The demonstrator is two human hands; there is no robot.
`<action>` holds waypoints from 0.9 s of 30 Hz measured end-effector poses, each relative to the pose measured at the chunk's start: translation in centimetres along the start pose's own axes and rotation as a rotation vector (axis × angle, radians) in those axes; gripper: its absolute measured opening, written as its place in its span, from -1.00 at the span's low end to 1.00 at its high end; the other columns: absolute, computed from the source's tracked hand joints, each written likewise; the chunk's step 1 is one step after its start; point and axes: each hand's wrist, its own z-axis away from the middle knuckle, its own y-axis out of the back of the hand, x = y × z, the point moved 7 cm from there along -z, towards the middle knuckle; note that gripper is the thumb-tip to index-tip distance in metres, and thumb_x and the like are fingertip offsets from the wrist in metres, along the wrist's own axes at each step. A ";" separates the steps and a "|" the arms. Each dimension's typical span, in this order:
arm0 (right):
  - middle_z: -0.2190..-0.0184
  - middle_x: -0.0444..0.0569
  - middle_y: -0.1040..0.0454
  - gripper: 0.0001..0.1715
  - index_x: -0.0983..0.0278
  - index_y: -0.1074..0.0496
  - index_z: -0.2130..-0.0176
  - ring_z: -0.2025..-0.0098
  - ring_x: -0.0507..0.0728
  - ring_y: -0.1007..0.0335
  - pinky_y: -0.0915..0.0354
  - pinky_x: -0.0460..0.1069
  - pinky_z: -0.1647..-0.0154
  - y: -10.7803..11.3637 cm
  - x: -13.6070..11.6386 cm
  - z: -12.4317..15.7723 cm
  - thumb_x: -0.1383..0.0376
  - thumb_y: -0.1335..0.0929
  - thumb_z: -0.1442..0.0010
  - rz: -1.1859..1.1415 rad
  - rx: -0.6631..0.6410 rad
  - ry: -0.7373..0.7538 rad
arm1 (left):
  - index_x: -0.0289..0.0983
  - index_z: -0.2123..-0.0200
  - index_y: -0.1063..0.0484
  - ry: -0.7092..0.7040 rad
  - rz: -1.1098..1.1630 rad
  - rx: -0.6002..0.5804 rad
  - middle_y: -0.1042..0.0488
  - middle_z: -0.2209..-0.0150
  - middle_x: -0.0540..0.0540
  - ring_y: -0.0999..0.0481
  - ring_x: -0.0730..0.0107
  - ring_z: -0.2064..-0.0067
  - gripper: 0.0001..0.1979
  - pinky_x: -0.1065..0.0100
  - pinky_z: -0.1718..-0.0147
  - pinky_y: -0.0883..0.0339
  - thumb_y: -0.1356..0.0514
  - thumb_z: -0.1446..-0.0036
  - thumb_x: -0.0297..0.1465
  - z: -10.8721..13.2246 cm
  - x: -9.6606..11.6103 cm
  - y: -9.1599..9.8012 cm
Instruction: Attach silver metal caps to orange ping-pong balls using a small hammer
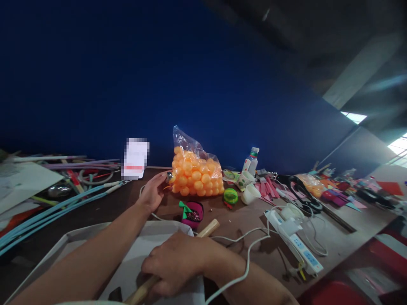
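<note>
My left hand is stretched out past the white box, with thumb and fingers closed on a small shiny metallic thing whose kind I cannot make out. Right beside those fingertips stands a clear plastic bag of orange balls. Over the box, my right hand is wrapped round a wooden stick, which slants from upper right to lower left; its lower end runs out of view. Below both forearms lies the open white box. Just beyond it sits a small magenta pouch with a green bow.
A white cable crosses over my right forearm. To the right are a power strip, a green round toy, a white cup and a bottle. Pale blue rods clutter the left. A blue wall rises behind.
</note>
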 end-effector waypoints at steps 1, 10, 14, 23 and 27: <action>0.26 -0.08 -0.61 -0.57 0.15 -0.50 0.03 0.37 0.13 -0.49 0.00 -0.07 0.66 -0.1 0.1 -0.2 0.03 -0.27 -0.22 -0.018 -0.005 0.004 | -0.27 0.03 -0.47 0.003 -0.001 0.001 -0.54 0.07 -0.14 -0.57 0.25 0.20 -0.72 0.15 0.28 -0.52 -0.25 -0.23 -0.29 0.0 -0.1 0.1; 0.19 -0.04 -0.62 -0.55 0.14 -0.51 0.02 0.27 0.14 -0.53 -0.13 -0.08 0.58 0.0 0.3 -0.3 -0.02 -0.30 -0.22 -0.055 -0.003 0.023 | -0.27 0.03 -0.46 0.011 -0.024 0.020 -0.54 0.07 -0.14 -0.57 0.26 0.20 -0.72 0.16 0.29 -0.52 -0.25 -0.23 -0.29 -0.4 -0.4 0.7; 0.10 0.03 -0.60 -0.53 0.24 -0.49 -0.02 0.18 0.15 -0.52 -0.24 -0.06 0.42 2.3 1.2 1.7 0.01 -0.34 -0.27 -0.024 0.125 -0.031 | -0.27 0.03 -0.46 0.014 -0.038 0.028 -0.54 0.08 -0.13 -0.57 0.27 0.21 -0.72 0.16 0.29 -0.52 -0.25 -0.23 -0.29 -0.5 -0.6 0.9; 0.17 -0.03 -0.60 -0.70 0.23 -0.57 0.13 0.13 0.09 -0.49 -0.23 -0.06 0.17 8.1 6.7 9.1 0.28 -0.24 -0.39 -0.003 0.648 -0.501 | -0.27 0.05 -0.47 0.010 -0.044 0.019 -0.55 0.11 -0.12 -0.57 0.29 0.24 -0.74 0.18 0.31 -0.51 -0.25 -0.23 -0.29 -0.5 -0.8 0.9; 0.17 -0.01 -0.62 -0.64 0.19 -0.58 0.16 0.12 0.15 -0.51 -0.24 -0.04 0.20 7.7 9.1 9.8 0.27 -0.21 -0.38 0.084 0.582 -0.756 | -0.27 0.05 -0.47 0.013 -0.055 0.012 -0.55 0.11 -0.12 -0.57 0.29 0.24 -0.74 0.18 0.32 -0.52 -0.25 -0.23 -0.29 -0.4 -0.8 0.9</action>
